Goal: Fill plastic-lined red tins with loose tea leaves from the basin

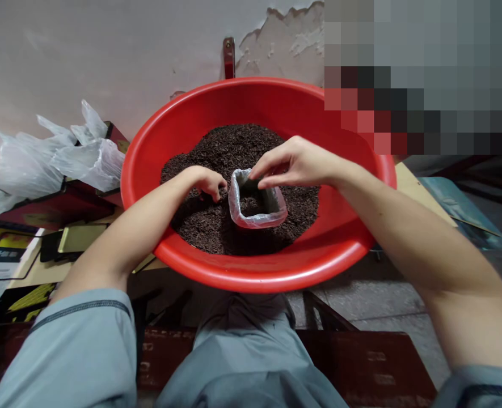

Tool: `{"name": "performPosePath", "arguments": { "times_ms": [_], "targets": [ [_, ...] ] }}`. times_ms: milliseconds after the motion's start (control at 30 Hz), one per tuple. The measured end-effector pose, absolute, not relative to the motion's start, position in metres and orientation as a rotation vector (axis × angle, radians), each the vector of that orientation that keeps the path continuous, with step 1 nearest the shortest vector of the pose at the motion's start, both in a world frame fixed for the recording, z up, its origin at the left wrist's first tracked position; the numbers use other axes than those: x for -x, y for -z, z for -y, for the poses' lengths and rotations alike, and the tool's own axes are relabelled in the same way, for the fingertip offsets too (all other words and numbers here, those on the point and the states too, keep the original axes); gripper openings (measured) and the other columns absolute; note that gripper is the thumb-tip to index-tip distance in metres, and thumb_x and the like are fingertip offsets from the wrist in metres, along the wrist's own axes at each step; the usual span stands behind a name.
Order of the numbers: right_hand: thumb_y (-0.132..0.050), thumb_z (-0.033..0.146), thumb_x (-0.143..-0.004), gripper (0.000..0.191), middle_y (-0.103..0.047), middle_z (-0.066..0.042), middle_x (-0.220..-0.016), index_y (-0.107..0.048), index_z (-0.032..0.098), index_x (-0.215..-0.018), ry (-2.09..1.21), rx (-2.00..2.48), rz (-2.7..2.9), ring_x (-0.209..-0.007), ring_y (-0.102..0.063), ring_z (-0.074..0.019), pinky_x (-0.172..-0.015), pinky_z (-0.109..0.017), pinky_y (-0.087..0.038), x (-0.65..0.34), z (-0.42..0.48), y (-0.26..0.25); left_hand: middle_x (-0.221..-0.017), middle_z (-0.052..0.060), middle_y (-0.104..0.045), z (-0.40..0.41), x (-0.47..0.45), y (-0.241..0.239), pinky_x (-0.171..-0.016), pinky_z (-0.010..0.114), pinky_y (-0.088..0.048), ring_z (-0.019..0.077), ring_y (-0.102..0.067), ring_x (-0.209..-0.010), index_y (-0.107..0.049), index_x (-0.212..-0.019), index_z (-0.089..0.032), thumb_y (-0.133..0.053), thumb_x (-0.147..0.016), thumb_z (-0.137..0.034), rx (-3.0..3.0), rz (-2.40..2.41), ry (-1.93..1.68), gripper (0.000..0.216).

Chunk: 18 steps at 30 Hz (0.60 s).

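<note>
Dark, dry, thin leaves that look like loose tea [242, 141] lie heaped in a large red plastic basin [268, 277]. A squarish container lined with a clear plastic bag [259, 220] stands upright in the heap, with some dark leaves inside it. My left hand [208, 182] is low over the leaves just left of the container, fingers curled down; what they hold, if anything, is hidden. My right hand [291, 161] hangs over the container's back right rim, thumb and fingers apart, fingertips at the bag's edge.
At the left, boxes with clear plastic bags [89, 161] in them stand beside a gold-coloured flat object [80, 238]. A dark red wooden bench [370, 357] is below me. A teal stool seat [459, 198] is at right; a pale wall rises behind.
</note>
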State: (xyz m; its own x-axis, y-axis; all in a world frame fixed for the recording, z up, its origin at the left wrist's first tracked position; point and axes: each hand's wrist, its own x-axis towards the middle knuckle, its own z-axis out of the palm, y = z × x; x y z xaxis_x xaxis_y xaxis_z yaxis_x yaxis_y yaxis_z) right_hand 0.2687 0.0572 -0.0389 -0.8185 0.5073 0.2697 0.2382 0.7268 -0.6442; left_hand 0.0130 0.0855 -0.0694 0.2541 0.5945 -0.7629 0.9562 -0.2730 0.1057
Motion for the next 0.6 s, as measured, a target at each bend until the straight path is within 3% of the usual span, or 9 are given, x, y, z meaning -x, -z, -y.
{"name": "performPosePath", "arguments": {
  "times_ms": [67, 167, 300, 400, 500, 600],
  "targets": [
    [-0.076, 0.05, -0.088, 0.031, -0.08, -0.005, -0.087, -0.083, 0.02, -0.098, -0.765, 0.721, 2.338, -0.073, -0.07, -0.0167, -0.072, -0.031, -0.055, -0.275, -0.061, 0.038, -0.112, 0.006, -0.076, -0.088, -0.005, 0.05, -0.081, 0.028, -0.058, 0.0251, -0.071, -0.099, -0.063, -0.145, -0.021, -0.07, -0.076, -0.031, -2.067, -1.416, 0.764, 0.07],
    [-0.072, 0.046, -0.092, 0.029, -0.079, -0.006, -0.086, -0.083, 0.021, -0.101, -0.606, 1.005, 2.156, -0.073, -0.07, -0.0201, -0.071, -0.035, -0.056, -0.284, -0.067, 0.035, -0.11, 0.005, -0.073, -0.08, -0.002, 0.015, -0.083, 0.029, -0.056, 0.0231, -0.07, -0.096, -0.063, -0.14, -0.021, -0.069, -0.083, -0.037, -2.242, -1.457, 0.465, 0.059],
    [-0.062, 0.045, -0.098, 0.038, -0.08, -0.01, -0.098, -0.079, 0.019, -0.12, -0.465, 1.406, 2.169, -0.091, -0.074, -0.0267, -0.08, -0.037, -0.057, -0.292, -0.076, 0.03, -0.121, 0.005, -0.069, -0.046, -0.028, -0.009, -0.1, 0.037, -0.052, 0.0277, -0.067, -0.114, -0.066, -0.135, -0.022, -0.07, -0.088, -0.034, -2.382, -1.364, -0.036, 0.049],
    [-0.058, 0.043, -0.101, 0.041, -0.08, -0.011, -0.105, -0.077, 0.017, -0.127, -0.382, 1.546, 2.3, -0.101, -0.073, -0.028, -0.087, -0.036, -0.055, -0.295, -0.087, 0.034, -0.122, 0.006, -0.071, -0.023, -0.053, -0.004, -0.11, 0.042, -0.048, 0.0312, -0.064, -0.124, -0.075, -0.121, -0.021, -0.076, -0.084, -0.027, -2.479, -1.147, -0.041, 0.038],
    [-0.067, 0.041, -0.098, 0.039, -0.08, -0.009, -0.107, -0.077, 0.019, -0.128, -0.396, 1.666, 2.581, -0.101, -0.073, -0.0263, -0.09, -0.034, -0.053, -0.294, -0.096, 0.054, -0.115, 0.007, -0.075, -0.015, -0.061, 0.004, -0.105, 0.041, -0.053, 0.0287, -0.07, -0.114, -0.079, -0.115, -0.019, -0.08, -0.081, -0.024, -2.435, -0.997, 0.003, 0.034],
    [-0.077, 0.041, -0.091, 0.055, -0.08, -0.008, -0.11, -0.07, 0.022, -0.142, -0.726, 1.883, 2.857, -0.091, -0.074, -0.0247, -0.08, -0.034, -0.055, -0.291, -0.097, 0.083, -0.116, 0.008, -0.077, -0.022, -0.051, 0.008, -0.093, 0.036, -0.06, 0.0238, -0.074, -0.105, -0.076, -0.127, -0.018, -0.071, -0.091, -0.027, -2.266, -1.063, -0.215, 0.037]
  ]
}}
